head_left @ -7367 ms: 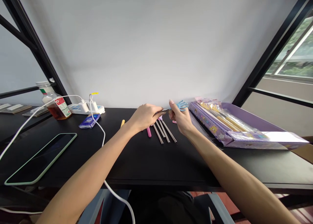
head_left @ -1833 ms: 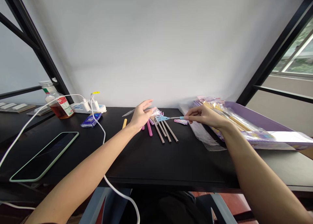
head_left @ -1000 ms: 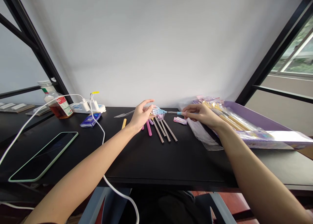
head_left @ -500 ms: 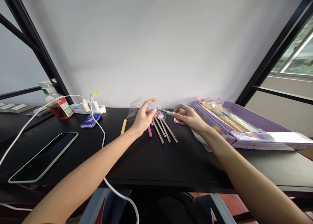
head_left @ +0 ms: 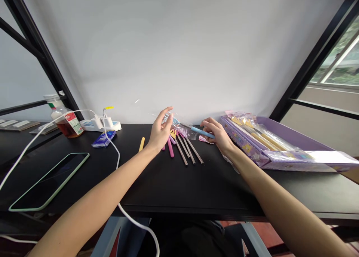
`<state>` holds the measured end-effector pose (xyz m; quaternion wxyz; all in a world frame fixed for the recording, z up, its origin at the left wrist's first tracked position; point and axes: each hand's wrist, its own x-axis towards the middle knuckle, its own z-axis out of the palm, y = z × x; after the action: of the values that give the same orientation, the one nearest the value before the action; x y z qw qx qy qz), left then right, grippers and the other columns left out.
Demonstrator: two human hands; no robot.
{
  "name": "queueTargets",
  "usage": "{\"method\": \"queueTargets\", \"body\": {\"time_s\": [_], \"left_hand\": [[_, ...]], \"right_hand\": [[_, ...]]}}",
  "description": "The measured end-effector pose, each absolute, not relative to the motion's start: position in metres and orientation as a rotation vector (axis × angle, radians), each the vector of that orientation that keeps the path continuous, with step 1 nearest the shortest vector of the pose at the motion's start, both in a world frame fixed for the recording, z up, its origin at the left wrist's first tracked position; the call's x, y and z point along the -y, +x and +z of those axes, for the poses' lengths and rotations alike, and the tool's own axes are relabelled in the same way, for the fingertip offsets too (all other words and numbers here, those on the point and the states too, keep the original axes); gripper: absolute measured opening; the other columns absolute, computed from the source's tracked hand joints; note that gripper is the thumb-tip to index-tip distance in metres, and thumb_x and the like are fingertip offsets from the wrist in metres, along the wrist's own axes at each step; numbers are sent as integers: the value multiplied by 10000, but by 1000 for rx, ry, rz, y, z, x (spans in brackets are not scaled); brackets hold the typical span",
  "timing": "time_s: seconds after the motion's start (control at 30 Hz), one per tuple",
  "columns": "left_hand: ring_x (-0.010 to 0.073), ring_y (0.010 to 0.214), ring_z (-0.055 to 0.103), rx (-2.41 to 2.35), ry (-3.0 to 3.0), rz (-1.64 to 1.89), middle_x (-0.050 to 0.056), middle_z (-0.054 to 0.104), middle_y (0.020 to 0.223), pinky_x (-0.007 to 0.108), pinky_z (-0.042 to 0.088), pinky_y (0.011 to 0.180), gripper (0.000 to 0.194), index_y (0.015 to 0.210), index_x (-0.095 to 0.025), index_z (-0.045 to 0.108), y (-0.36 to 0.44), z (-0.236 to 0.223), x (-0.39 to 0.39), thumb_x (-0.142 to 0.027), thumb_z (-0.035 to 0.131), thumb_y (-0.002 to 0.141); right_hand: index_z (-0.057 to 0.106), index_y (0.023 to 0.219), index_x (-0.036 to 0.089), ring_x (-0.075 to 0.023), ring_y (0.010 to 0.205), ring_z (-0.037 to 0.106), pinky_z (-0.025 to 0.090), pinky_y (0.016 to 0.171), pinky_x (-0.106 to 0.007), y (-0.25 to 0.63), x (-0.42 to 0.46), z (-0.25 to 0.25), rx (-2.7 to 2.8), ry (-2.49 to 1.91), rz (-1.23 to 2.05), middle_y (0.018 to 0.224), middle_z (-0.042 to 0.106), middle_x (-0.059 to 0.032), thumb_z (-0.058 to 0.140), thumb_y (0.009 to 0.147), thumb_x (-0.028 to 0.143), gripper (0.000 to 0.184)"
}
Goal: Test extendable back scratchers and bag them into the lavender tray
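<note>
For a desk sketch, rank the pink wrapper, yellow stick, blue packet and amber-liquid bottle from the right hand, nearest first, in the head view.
1. Pink wrapper, just beside the right hand
2. Yellow stick, mid-desk, left
3. Blue packet, farther left
4. Amber-liquid bottle, far left

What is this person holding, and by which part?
The right hand grips the blue handle of a back scratcher in a clear plastic sleeve; whether the left hand holds the sleeve cannot be told.

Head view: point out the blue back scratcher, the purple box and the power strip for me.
Back scratcher (head_left: pixel 202 132), head view, on its blue handle.
Purple box (head_left: pixel 291 141), head view, on its inner wall.
Power strip (head_left: pixel 87 125), head view, on its white left end.
</note>
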<state>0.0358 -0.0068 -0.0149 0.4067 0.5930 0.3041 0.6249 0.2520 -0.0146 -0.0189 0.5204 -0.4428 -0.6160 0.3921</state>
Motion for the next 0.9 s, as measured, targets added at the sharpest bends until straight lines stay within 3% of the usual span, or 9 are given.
{"method": "queueTargets", "body": {"time_s": [0.13, 0.3, 0.53, 0.77, 0.9], "left_hand": [[226, 1151, 664, -641, 1496, 1506, 49, 578, 1374, 367, 531, 1001, 391, 1349, -348, 564, 35, -12, 8, -432, 565, 967], [244, 1176, 652, -601, 1531, 1434, 37, 560, 1413, 374, 518, 1019, 422, 1388, -378, 538, 41, -16, 16, -476, 534, 978], [255, 1227, 617, -535, 1582, 1260, 74, 598, 1375, 385, 496, 1051, 429, 1315, -264, 600, 45, -21, 19, -518, 491, 986], [279, 1233, 602, -433, 1609, 1048, 90, 659, 1282, 417, 480, 1058, 486, 1274, -236, 651, 52, -25, 27, -576, 489, 967], [284, 1241, 576, -477, 1652, 1045, 107, 646, 1291, 391, 517, 981, 470, 1247, -198, 655, 53, -26, 25, -543, 470, 987]], "right_hand": [[518, 862, 244, -114, 443, 352, 203, 430, -258, 250, 12, -21, 1394, -1071, 897, 547, 399, 47, 477, 828, 790, 548], [528, 859, 238, -97, 426, 321, 213, 412, -265, 242, 13, -24, 1266, -1041, 962, 625, 485, 17, 456, 773, 863, 635], [531, 760, 233, -177, 650, 508, 418, 580, -308, 233, 17, -21, 1022, -931, 950, 731, 550, -43, 470, 805, 803, 575], [571, 895, 257, -193, 795, 576, 437, 618, -301, 229, 22, -19, 1023, -808, 1050, 879, 597, -31, 527, 804, 749, 503], [598, 926, 265, -198, 887, 590, 455, 650, -287, 223, 20, -20, 1011, -749, 1084, 920, 609, -26, 539, 830, 694, 443]]}}
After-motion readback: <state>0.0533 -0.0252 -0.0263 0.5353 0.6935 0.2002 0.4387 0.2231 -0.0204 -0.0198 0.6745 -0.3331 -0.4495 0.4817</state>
